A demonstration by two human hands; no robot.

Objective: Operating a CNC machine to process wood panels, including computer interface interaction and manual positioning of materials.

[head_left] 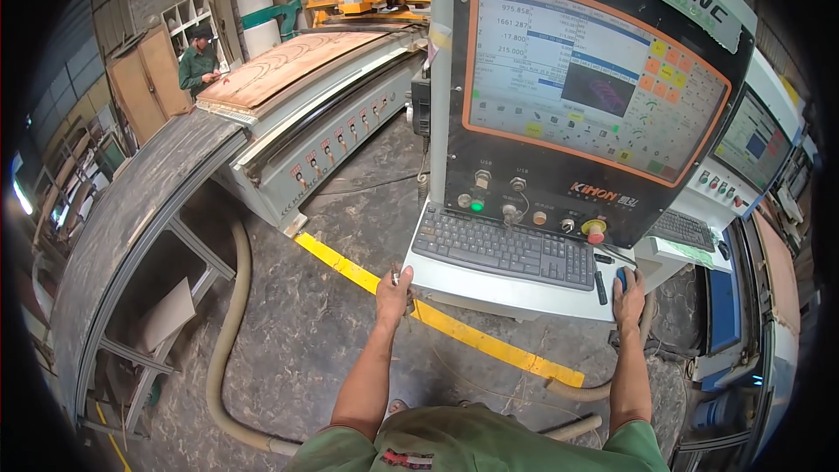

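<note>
My right hand (628,301) lies over a blue computer mouse (621,275) at the right end of a pale console shelf (489,291). At the shelf's left corner is my left hand (392,301), its fingers closed round a small shiny metal piece (395,278) whose kind I cannot make out. A dark keyboard (502,249) occupies the shelf between my hands, with a black pen-like stick (600,288) beside it. Above stands a control panel with a lit screen (594,79), a green-lit button (476,205) and a red emergency-stop knob (594,231).
To the left, a long machine bed (336,135) carries a wooden sheet (288,65) with curved cuts. A person in green (198,65) stands beyond it. A thick hose (229,341) and yellow tape (489,337) run along the floor. A second console (747,144) stands at right.
</note>
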